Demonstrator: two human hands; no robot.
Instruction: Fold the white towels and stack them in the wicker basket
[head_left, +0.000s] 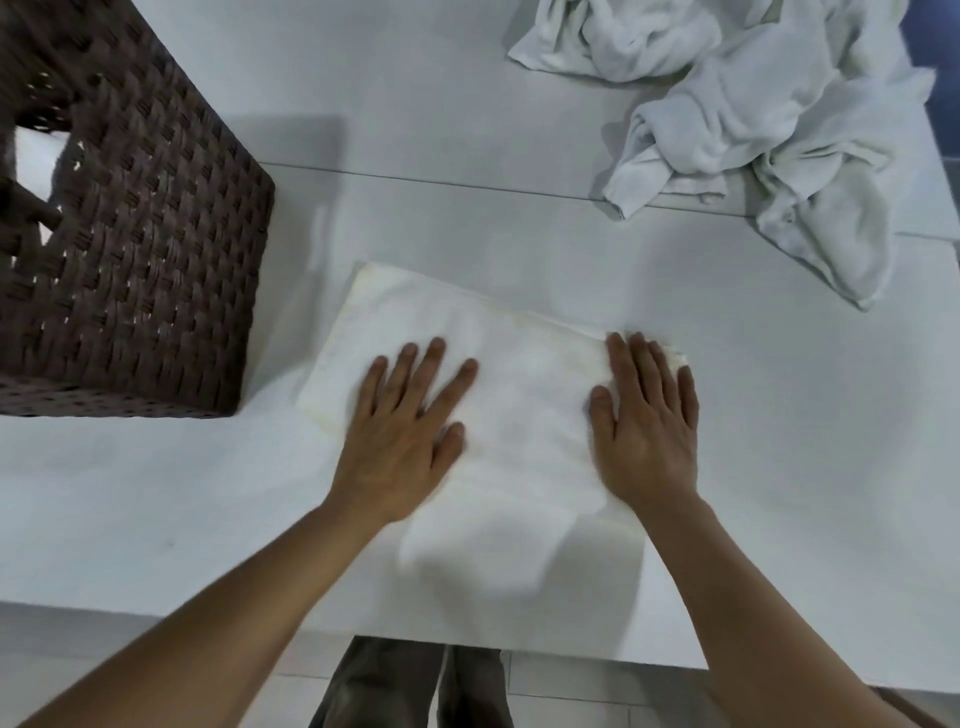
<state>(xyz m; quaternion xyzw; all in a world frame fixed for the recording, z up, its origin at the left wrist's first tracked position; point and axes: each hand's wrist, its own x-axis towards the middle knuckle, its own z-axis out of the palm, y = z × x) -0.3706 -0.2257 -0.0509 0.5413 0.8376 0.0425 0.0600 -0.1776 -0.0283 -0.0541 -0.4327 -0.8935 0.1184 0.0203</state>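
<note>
Folded towel (524, 395): white, flat rectangle, laid on table (156, 493) at centre. It is pressed under left hand (402, 436) and right hand (649, 431), fingers straight, nothing gripped. Wicker basket (156, 260) noted at 10 o'clock, crumpled towels (753, 114) at 1 o'clock.

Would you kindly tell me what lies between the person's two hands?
In the head view, only a smooth stretch of the folded towel lies between the left hand and right hand; both rest flat on it.
</note>
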